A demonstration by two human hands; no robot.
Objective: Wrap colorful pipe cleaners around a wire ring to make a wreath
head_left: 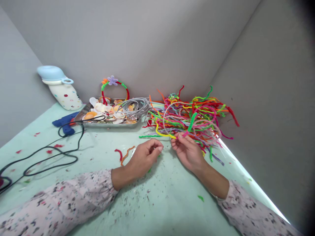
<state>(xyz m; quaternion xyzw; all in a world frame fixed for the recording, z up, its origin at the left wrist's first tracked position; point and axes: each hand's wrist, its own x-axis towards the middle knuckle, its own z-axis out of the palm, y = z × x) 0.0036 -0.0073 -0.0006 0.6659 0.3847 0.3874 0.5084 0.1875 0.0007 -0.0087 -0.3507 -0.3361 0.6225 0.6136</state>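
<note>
My right hand [190, 154] pinches a thin, pale grey hoop [164, 118], apparently a headband, between thumb and fingers. Yellow pipe cleaner [161, 133] lies along its left part, up to the fingertips. A pink bit and a green pipe cleaner end [192, 122] stick up above the thumb. To the left, my left hand [145, 154] is closed, thumb against curled fingers, just apart from the hoop; whatever it may hold is hidden. Short red [119, 154] and orange pipe cleaner pieces [127, 154] lie beside that hand.
A heap of colourful pipe cleaners [206, 109] lies behind the hoop. Left of it, a metal tray [110, 125] holds shells, grey hoops [137, 105] and a finished-looking flowered headband [127, 91]. A blue glue gun [65, 121], its black cord [51, 146] and a bottle [64, 93] stand farther left.
</note>
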